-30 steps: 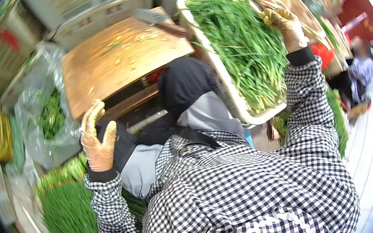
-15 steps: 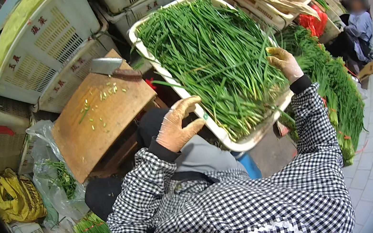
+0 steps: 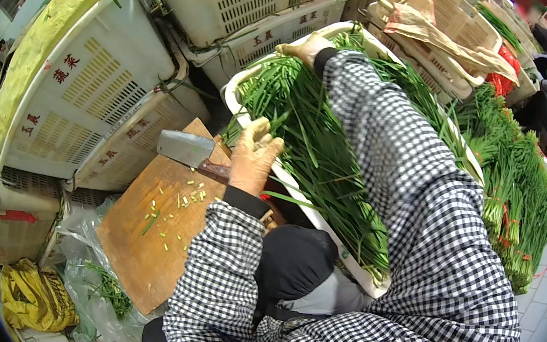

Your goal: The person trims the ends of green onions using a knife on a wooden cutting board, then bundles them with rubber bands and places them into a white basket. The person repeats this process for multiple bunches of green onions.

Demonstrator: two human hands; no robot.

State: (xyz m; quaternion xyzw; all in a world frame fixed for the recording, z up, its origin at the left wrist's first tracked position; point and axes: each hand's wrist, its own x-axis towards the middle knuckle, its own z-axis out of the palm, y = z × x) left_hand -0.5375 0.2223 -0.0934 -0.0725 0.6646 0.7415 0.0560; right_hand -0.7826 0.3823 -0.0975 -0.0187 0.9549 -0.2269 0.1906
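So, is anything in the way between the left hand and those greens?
Nothing visible blocks it: the left hand is at the left rim of the white basket, and the greens lie inside.

The right hand (image 3: 307, 49) is placed at the far end of a pale crate (image 3: 317, 215) filled with long green stalks (image 3: 311, 137); whether anything is gripped cannot be told. The left hand (image 3: 254, 160) is held with loosely bent fingers beside the crate's left rim. Near it, a cleaver (image 3: 185, 147) is laid on a wooden board (image 3: 145, 261) scattered with cut bits (image 3: 185, 200). Bundled greens (image 3: 521, 194) are piled at the right.
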